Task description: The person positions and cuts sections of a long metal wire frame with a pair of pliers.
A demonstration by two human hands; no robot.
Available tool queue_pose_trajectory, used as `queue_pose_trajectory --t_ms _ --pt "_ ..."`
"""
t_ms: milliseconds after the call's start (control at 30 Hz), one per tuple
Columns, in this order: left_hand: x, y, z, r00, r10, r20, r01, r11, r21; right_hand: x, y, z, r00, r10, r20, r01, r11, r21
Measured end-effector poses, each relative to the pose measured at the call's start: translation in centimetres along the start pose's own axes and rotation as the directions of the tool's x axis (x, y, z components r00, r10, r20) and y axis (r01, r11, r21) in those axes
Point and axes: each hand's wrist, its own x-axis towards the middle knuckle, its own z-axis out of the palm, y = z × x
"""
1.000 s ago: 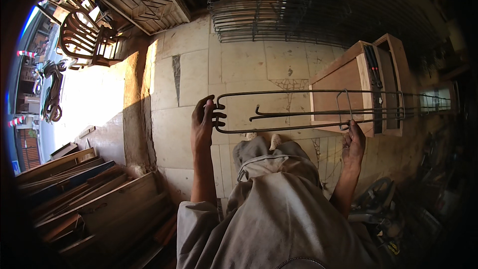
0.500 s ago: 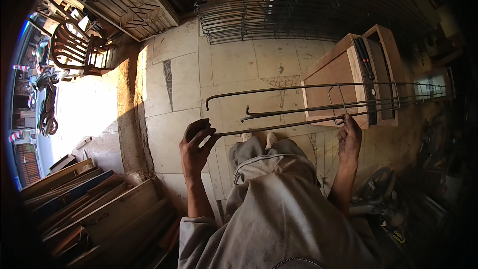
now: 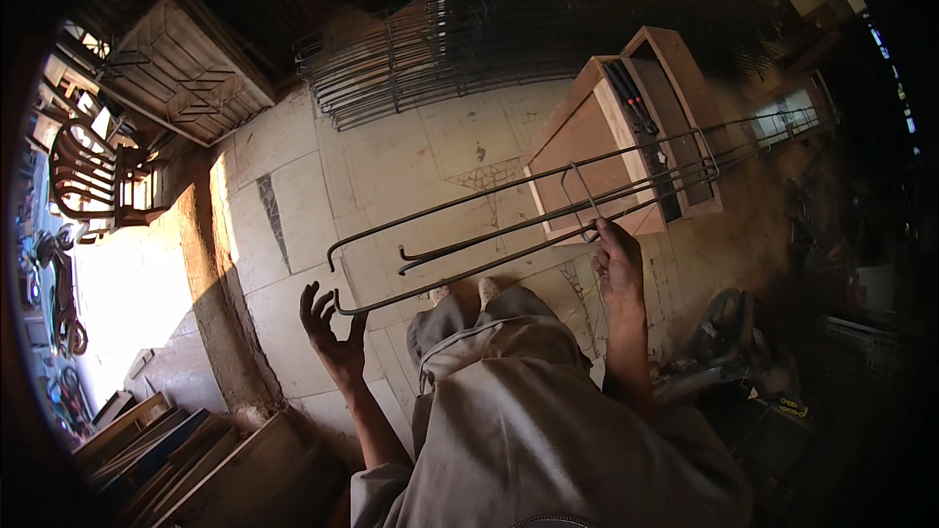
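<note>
Item: one frame of dark metal rods [image 3: 509, 229], held slantwise before my body, above the tiled floor [image 3: 381, 152], hooked ends at my left, the long run reaching away to the right. Parts: far rod and near rod [image 3: 460, 277] as the outer edges, two shorter-looking hooked rods between. Fittings: a bent wire loop [image 3: 585, 188] around the rods near my right hand [image 3: 618, 259], and a second loop [image 3: 708, 150] farther along, apparently there to keep the rods gathered yet apart. Right hand: thumb and forefinger pinching where the near rod meets the loop's lower corner, remaining fingers curled; probably gripped there to steady rod and loop at once. Left hand [image 3: 335, 337]: fingers spread about the near rod's hooked end, thumb beside the bar, contact not certain; so loose a posture suggests that my right carries more of the weight. Far end: lost in shadow, its support not visible. Behind the rods: one wooden box [image 3: 577, 142], with a red-and-black-handled tool [image 3: 631, 98] lying along its edge, perhaps laid there for easy reach. Beyond: stacked metal bars [image 3: 391, 68], long sides roughly aligned, likely to save room.
</note>
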Motion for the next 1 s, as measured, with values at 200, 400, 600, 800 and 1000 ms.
queue_pose_trajectory --t_ms 200,400,600,800,1000 --pt "-4.2 -3.5 4.0 0.928 -0.288 0.237 0.332 0.928 -0.17 -0.3 -0.7 -0.2 0.999 -0.018 0.03 0.017 0.999 0.045" --pt "-1.3 12.2 3.4 0.467 0.039 0.883 -0.285 0.952 0.109 0.2 0.2 -0.4 1.0 -0.017 0.01 0.017 0.999 0.035" --pt "8.5 20.0 15.3 0.499 0.466 0.73 -0.624 0.778 -0.07 0.3 0.4 -0.6 0.999 -0.027 0.036 0.025 0.998 0.061" --pt "10.7 14.6 30.6 0.298 -0.026 0.954 -0.315 0.941 0.124 -0.7 -0.8 0.3 1.0 0.006 -0.011 -0.005 0.995 0.096" --pt "10.0 12.9 33.0 0.297 0.008 0.955 -0.178 0.983 0.047 -0.3 0.1 -0.1 0.997 -0.065 -0.041 0.066 0.998 0.023"
